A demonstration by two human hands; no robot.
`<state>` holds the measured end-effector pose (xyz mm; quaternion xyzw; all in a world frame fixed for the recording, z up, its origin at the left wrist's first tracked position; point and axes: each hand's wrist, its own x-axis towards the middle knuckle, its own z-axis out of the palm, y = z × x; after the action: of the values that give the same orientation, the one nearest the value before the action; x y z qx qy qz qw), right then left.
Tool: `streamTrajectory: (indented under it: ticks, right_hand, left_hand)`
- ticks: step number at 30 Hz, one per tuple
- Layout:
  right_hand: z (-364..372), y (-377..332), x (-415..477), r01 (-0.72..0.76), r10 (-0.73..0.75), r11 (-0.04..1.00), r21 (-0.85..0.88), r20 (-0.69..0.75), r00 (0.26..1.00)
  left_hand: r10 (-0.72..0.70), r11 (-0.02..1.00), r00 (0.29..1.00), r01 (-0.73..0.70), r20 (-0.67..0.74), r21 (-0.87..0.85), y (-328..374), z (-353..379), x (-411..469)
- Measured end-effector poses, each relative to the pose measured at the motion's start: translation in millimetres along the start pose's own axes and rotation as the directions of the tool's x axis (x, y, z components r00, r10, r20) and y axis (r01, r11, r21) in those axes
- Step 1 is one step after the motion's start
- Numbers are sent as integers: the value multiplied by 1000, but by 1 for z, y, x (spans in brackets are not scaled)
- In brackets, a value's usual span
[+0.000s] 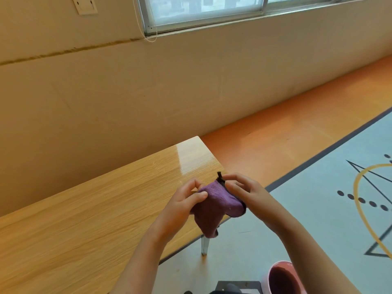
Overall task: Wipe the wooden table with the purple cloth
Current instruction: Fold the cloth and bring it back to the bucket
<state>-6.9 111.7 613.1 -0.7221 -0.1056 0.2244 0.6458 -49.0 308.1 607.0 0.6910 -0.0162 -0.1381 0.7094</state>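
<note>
We see the left hand (184, 205) and right hand (247, 193) both pinching the purple cloth (214, 205), bunched above the wooden table (89, 213) near its right edge. Bare tabletop stretches leftward.

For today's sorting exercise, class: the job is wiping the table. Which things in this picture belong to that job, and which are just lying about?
Belong to the job: purple cloth, held by left hand and right hand; wooden table.
Just lying about: pink tub on the floor; window; patterned floor mat.
</note>
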Motion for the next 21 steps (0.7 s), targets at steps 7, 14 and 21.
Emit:
streamTrajectory:
  ticks: [7,14,21]
  right_hand:
    - [1,12,2,-150,45,940,307,323,945]
    - [-1,16,6,-91,41,955,282,178,983]
    - [-3,20,-3,-7,5,996,87,22,1000]
  left_hand:
    - [-84,957,995,96,53,-274,-1,-2,0]
    - [-113,992,993,114,15,-54,-4,-7,4]
    - [-177,979,979,166,96,116,-10,-16,11]
